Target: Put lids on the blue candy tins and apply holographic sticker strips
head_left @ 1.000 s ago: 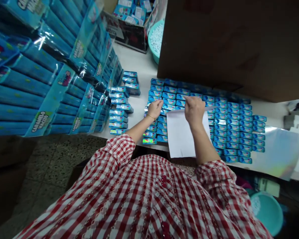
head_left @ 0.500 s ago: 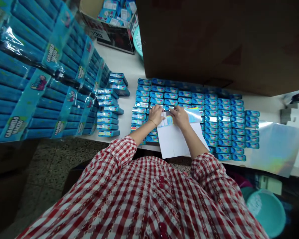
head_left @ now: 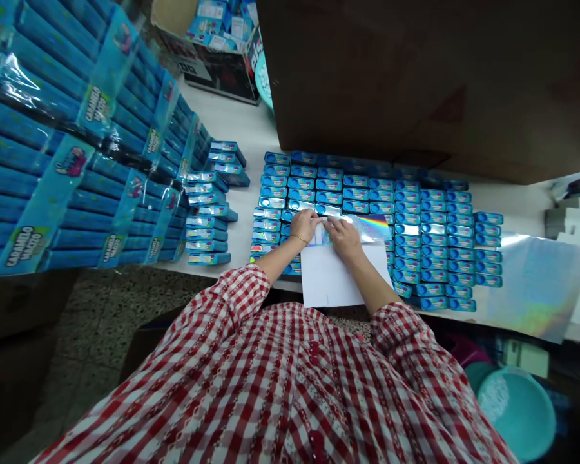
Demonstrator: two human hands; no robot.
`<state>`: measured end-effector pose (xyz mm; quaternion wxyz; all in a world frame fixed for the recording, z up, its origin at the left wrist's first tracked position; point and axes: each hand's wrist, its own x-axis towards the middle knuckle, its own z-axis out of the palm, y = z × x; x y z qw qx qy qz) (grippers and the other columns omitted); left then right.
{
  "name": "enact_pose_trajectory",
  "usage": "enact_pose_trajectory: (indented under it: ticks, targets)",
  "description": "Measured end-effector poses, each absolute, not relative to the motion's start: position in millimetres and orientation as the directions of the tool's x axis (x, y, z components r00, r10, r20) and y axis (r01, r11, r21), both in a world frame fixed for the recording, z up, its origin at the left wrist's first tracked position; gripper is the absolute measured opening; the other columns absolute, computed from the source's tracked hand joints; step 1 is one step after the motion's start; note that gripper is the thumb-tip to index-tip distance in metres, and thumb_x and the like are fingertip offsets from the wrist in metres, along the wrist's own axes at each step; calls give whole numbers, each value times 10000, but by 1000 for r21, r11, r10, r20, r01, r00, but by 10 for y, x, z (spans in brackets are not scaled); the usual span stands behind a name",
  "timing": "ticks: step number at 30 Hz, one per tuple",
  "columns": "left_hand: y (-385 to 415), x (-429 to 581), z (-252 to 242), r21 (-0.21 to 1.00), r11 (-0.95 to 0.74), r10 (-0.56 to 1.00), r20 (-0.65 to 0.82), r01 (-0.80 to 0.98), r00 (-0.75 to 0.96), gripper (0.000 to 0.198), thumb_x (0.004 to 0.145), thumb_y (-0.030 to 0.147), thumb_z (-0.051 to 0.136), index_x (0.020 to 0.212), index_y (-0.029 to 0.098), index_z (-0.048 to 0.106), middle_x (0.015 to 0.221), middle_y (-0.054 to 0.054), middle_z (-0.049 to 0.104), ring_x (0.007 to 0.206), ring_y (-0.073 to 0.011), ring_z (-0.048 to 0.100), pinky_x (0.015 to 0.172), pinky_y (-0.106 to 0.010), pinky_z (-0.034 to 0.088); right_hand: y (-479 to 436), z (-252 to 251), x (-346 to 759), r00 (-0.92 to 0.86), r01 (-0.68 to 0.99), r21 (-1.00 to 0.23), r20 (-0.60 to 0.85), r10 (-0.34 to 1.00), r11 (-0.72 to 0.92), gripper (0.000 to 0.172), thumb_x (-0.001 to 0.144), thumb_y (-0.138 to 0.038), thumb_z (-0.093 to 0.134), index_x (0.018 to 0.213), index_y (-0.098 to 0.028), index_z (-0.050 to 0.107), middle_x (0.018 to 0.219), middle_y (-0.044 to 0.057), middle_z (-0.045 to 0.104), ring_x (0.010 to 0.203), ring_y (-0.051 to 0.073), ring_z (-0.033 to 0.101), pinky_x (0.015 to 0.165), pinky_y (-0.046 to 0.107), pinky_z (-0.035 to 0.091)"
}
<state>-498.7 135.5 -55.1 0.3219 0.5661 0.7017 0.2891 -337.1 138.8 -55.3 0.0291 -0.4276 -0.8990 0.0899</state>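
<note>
A white sheet (head_left: pixel 336 280) lies over the near rows of small blue boxes (head_left: pixel 415 219) laid out in a grid on the white table (head_left: pixel 241 122). Its far edge is folded back and shows a shiny holographic side (head_left: pixel 370 227). My left hand (head_left: pixel 303 225) pinches the sheet's far left corner with closed fingers. My right hand (head_left: pixel 343 236) rests beside it on the folded edge, fingers curled on the sheet. Both forearms come out of red checked sleeves.
Stacks of blue wrapped packs (head_left: pixel 77 161) fill the left. More small blue boxes (head_left: pixel 207 212) stand in short piles beside the grid. A large brown carton (head_left: pixel 415 77) rises behind. Another holographic sheet (head_left: pixel 536 283) lies right. A teal bowl (head_left: pixel 517 412) sits low right.
My right hand moved left from the far middle of the sheet toward my left hand. The sheet's far edge got folded back, exposing its holographic side. The view shifted slightly.
</note>
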Motion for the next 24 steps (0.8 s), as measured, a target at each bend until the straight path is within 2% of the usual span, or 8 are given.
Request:
enact_pose_trajectory:
  ticks: [4,8,11,14,16,19,22,24]
  targets:
    - [1373,-5009,-520,790,220,974,-148,572,-169,104,795,239,599,708,182,606,803,-50,651,802,-193,581,761,-317,426,1370,-477,-3411,-599,768,-293,-16,800,569,292,924,-224,390,1040,-188,655,1221,116,584,944,226,504,824,365,392]
    - [1397,-5030,-518,763,199,979,-132,615,-153,87,804,235,585,737,182,605,844,-66,645,847,-206,570,790,-330,416,1238,-159,-3442,-421,729,-553,102,901,403,186,875,-259,470,838,-197,641,1063,108,608,937,215,529,812,356,431]
    - [1393,-5049,-517,739,160,987,-116,655,-111,49,791,214,597,787,178,630,917,-90,640,932,-229,556,850,-356,396,1144,207,-3476,-251,574,-783,108,962,238,139,829,-263,509,746,-197,600,895,65,595,837,178,548,716,313,450]
    - [1339,-5117,-460,798,153,983,-63,584,-171,105,798,236,597,859,183,663,1033,-98,642,1040,-245,530,919,-374,365,1141,482,-3582,-189,360,-931,-18,982,53,137,779,-292,571,690,-190,587,786,20,584,752,140,547,665,275,442]
    - [1272,-5212,-382,898,162,970,-67,410,-235,196,852,306,532,894,182,677,1029,-89,661,1044,-231,545,932,-362,369,1184,557,-3708,-148,215,-971,-141,979,-108,156,746,-331,609,694,-184,594,737,0,586,702,120,545,627,253,439]
    - [1153,-5408,-228,973,227,947,-230,-41,-225,423,902,481,393,962,174,678,938,-72,690,913,-185,611,828,-307,437,1259,553,-3956,-84,34,-956,-294,952,-292,227,667,-389,676,699,-180,595,645,-27,567,611,95,529,531,212,406]
    - [1065,-5618,-94,842,331,895,-422,-425,-140,479,844,568,456,989,159,660,893,-66,687,777,-145,633,660,-243,451,1295,504,-4231,-95,-85,-913,-391,916,-399,287,589,-412,724,695,-180,591,610,-36,562,573,82,522,476,187,373]
    - [1034,-5761,-49,767,336,866,-480,-546,-142,401,764,494,619,967,149,646,827,-46,674,705,-115,620,586,-205,424,1291,461,-4411,-111,-126,-882,-441,890,-453,303,561,-409,734,695,-179,587,609,-35,567,565,80,525,460,180,360]
